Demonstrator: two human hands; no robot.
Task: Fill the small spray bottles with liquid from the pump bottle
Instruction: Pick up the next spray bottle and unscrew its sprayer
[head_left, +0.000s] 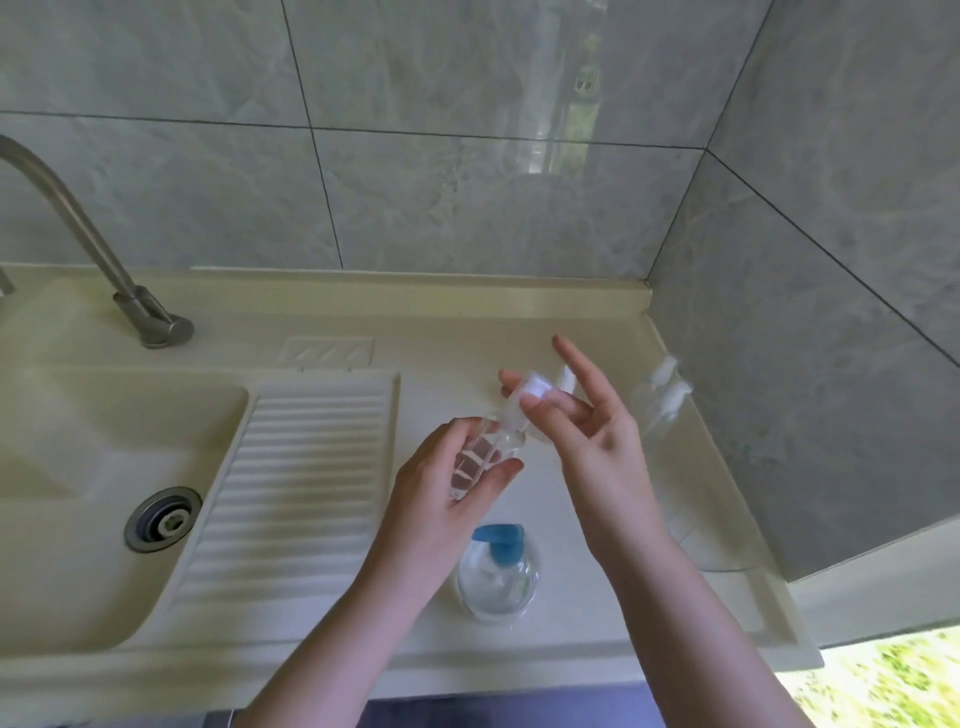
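The left hand curls round a small clear spray bottle, tilted above the counter, some clear liquid inside; the right hand pinches its white spray head, index finger straight; one blue-topped pump bottle stands just below, partly filled; two more spray bottles stand by the right wall, contents unclear.

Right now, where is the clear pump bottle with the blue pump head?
In the head view, the clear pump bottle with the blue pump head stands on the cream countertop, low centre, right of the ribbed draining board and between the person's forearms.
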